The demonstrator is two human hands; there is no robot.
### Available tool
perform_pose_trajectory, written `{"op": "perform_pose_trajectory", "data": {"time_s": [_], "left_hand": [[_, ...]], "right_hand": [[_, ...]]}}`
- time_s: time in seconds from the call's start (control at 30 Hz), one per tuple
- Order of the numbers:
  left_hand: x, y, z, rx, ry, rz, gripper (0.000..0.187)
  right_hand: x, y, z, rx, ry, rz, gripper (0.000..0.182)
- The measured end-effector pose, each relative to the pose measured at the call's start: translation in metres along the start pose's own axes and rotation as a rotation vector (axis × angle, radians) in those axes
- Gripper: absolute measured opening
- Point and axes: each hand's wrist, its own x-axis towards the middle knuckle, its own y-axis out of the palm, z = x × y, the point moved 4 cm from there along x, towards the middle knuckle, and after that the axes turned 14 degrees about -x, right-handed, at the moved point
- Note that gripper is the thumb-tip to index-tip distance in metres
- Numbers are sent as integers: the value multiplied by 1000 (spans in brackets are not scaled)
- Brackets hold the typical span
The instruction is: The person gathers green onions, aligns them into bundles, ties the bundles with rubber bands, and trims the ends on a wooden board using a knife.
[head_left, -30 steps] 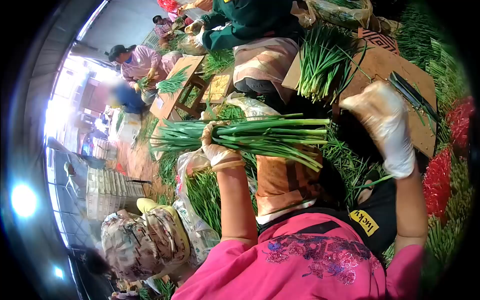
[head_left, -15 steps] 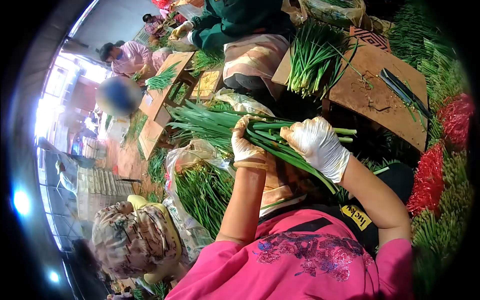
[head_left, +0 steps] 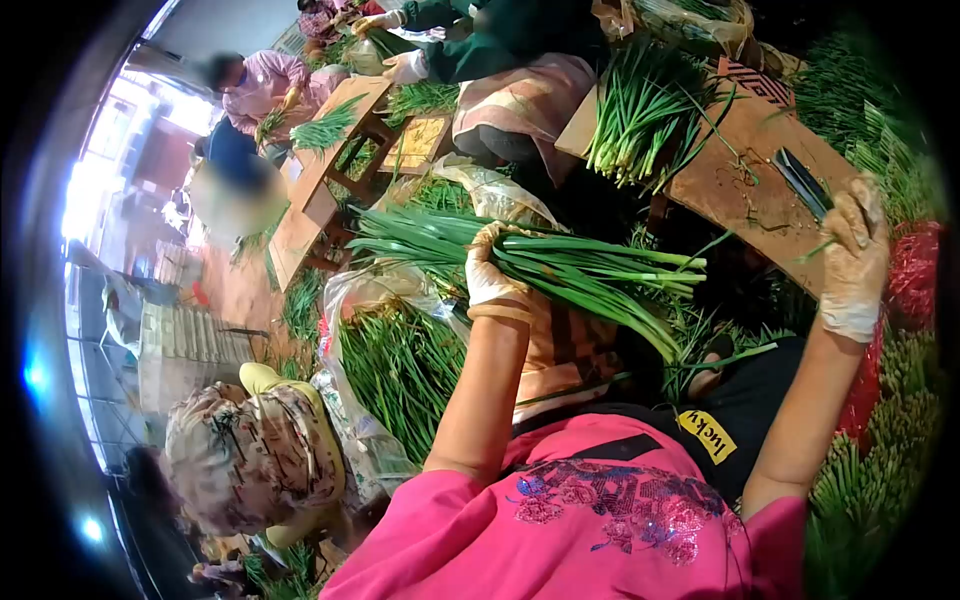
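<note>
My left hand, in a stained white glove, is closed round the middle of a bunch of scallions. The green leaves fan out to the left, and the pale stem ends point right. My right hand, gloved too, is raised away from the bunch at the right end of a wooden board. Its fingers are loosely bent and apart, with no held thing plainly visible. It covers part of a dark-bladed tool on the board. A green scrap shows beside the fingers.
Another scallion bunch lies on the board's far left part. Left of my lap stands a plastic bag of greens. A person in a patterned head covering sits at lower left. Across from me works a person in dark green sleeves. Red twine is at right.
My right hand has let go of the stem end and moved right, over the board's end. My left hand still holds the bunch, whose stems now spread wider. The view has shifted slightly.
</note>
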Motion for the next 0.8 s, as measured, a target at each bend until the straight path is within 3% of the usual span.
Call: {"op": "perform_pose_trajectory", "data": {"time_s": [0.03,0.07,0.1,0.2,0.23,0.3,0.37,0.4,0.53,0.57,0.63,0.73,0.77,0.8], "left_hand": [[3,-2,-2,-12,-2,-39,8],[11,-12,-5,-13,50,-82,9],[10,-9,-2,7,68,-79,10],[1,-4,16,87,87,-45,11],[-8,4,25,99,47,21,10],[-20,13,35,235,100,-40,9],[-22,11,40,222,116,-78,9],[-26,15,42,191,75,-120,9],[-23,7,36,208,69,-94,10],[-19,3,35,207,72,-92,10],[-6,-6,28,210,83,-89,9],[10,-10,5,140,134,-121,7],[5,1,-4,142,146,-131,8],[11,-1,-20,154,159,-100,8]], "right_hand": [[-4,-5,16,-266,-93,-158,19],[-10,-4,10,-388,-81,-155,24],[-17,26,-10,-598,-88,46,28],[-43,63,-102,-1119,-20,102,25],[-52,92,-117,-1238,-147,228,23],[-65,98,-153,-1679,43,368,19],[-66,95,-173,-1683,-271,357,17],[-61,94,-170,-1639,-297,350,17],[-58,80,-168,-1488,22,197,16],[-58,71,-170,-1380,283,228,12],[-60,58,-163,-800,585,55,8],[-60,21,-122,-702,389,-134,13],[-60,-3,-105,-419,346,-164,20],[-67,-36,-83,-500,252,-318,25]]}}
